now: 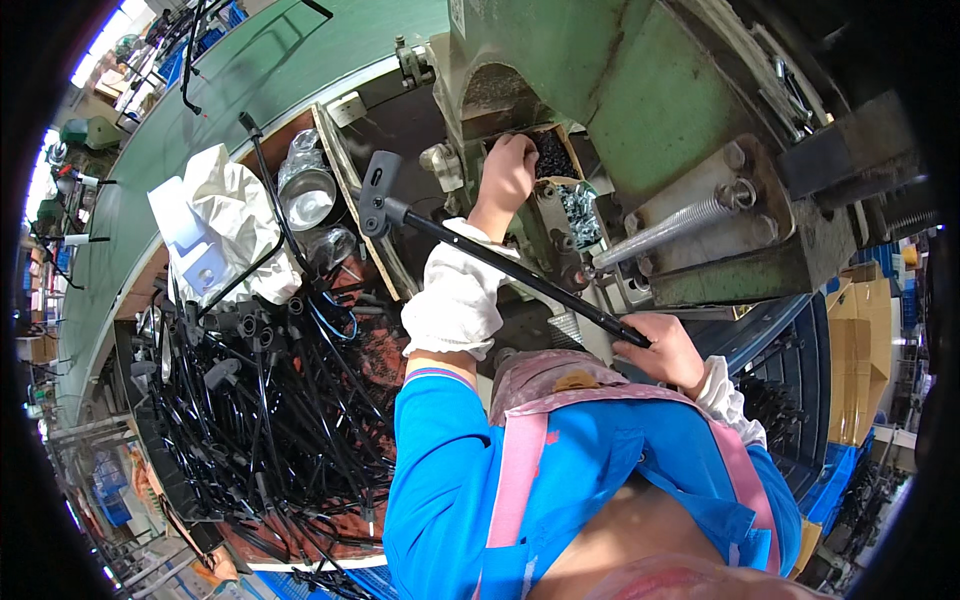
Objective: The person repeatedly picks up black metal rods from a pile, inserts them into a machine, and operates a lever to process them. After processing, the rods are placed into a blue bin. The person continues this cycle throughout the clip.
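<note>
rods (265, 400) on worktop (383, 352), near end | cloth (232, 190) behind, toward left edge | parts (552, 158) in box (573, 152), beyond right edge

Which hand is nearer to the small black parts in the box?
Left: the left hand is beside the small black parts; the right hand is farther, toward the body, gripping the black rod.

Hard light on white cloth (238, 205), upper-left glare, edges curved and perhaps soft.

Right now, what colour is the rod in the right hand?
The rod is black; it shows best in the head view.
</note>
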`<state>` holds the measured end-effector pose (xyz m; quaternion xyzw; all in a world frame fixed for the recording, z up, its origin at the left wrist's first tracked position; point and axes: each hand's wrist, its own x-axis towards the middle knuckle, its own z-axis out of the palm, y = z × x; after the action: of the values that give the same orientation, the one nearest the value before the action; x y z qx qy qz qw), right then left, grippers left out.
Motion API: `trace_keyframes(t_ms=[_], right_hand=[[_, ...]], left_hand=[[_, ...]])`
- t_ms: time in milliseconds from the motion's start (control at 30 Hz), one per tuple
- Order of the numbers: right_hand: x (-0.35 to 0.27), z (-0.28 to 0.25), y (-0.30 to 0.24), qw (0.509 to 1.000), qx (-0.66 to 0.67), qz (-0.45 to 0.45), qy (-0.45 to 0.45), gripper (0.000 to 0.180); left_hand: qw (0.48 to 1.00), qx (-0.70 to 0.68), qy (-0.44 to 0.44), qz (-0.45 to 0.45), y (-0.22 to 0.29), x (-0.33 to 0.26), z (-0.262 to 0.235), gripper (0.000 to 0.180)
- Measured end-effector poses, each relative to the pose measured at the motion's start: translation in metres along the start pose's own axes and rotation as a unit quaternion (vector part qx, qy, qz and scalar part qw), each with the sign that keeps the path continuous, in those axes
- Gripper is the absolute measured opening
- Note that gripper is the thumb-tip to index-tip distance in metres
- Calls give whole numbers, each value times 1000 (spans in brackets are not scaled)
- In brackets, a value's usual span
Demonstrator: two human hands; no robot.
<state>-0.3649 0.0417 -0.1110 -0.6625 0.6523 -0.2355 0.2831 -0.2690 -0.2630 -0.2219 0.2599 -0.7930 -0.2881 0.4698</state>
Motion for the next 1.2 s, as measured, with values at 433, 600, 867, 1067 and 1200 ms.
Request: trace_keyframes(t_ms=[433,600,867,1067,1200], right_hand=[[6,9,-6,1000,14,-2,27,24],[4,11,-5,999,19,-6,36,24],[3,5,-7,999,34,20,36,20],[4,3,-6,999,32,6,32,22],[4,4,-4,999,27,0,32,22]], left_hand=[[991,122,-6,-53,5,-7,-23,14],[988,75,-133,37,-6,-5,-6,12],[968,114,-198,102,-14,2,3,7],[977,97,-168,88,-12,-1,1,5],[995,7,-89,38,-12,0,-6,8]])
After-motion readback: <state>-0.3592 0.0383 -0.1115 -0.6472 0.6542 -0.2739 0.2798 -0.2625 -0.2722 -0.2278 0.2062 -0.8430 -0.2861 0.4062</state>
